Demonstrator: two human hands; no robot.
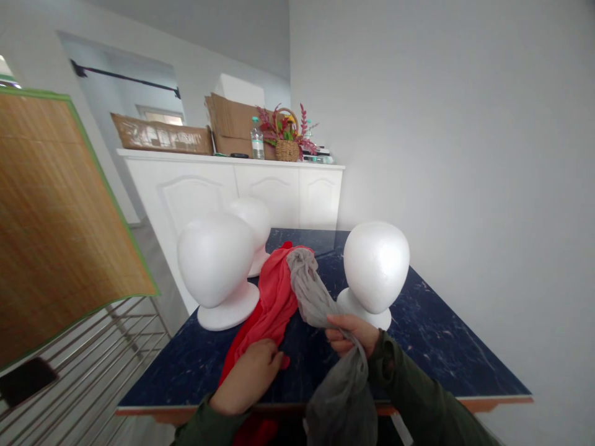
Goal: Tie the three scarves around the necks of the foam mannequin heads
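My left hand (248,375) is closed on a red scarf (274,300) that trails over the dark blue marble table (432,347) and hangs off its near edge. My right hand (353,334) grips a grey scarf (311,291), whose far end lies knotted on the red one while the rest hangs down below my wrist. Three white foam mannequin heads stand on the table: one at the left (216,266), one behind it (253,223), one at the right (374,269) just beyond my right hand.
A white sideboard (260,186) at the back carries cardboard boxes (232,127), a water bottle (257,139) and a flower basket (287,139). A bamboo mat (51,223) and a metal rack (93,365) stand at the left. A bare wall runs along the right.
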